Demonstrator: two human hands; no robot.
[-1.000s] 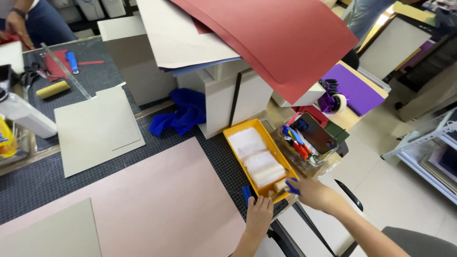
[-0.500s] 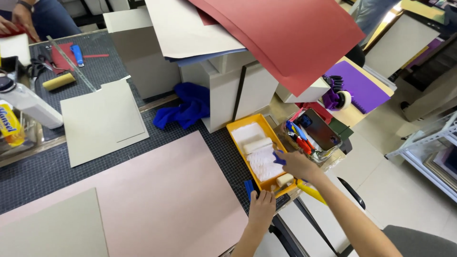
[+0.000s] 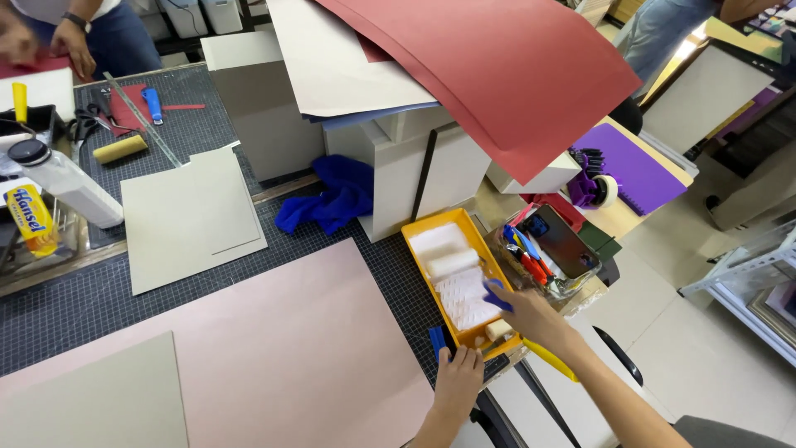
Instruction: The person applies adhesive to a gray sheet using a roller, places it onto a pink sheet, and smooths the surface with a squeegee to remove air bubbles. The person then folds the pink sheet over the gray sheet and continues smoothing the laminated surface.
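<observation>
While the right hand (image 3: 531, 318) has its fingers closed around the blue handle of a small paint roller (image 3: 496, 296), the roller sits in the yellow plastic tray (image 3: 431, 230) at the lower middle of the frame. Just left, the left hand (image 3: 458, 382) rests with fingers bent on a small blue tool (image 3: 436, 342) beside the big pink paper sheet (image 3: 274, 348) on the black grid mat (image 3: 75, 303)

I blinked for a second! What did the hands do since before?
The right hand moved from the yellow tray's near corner up over it and now grips the blue roller handle. The left hand stayed at the table edge by the small blue thing. The pink sheet stayed put.
</observation>
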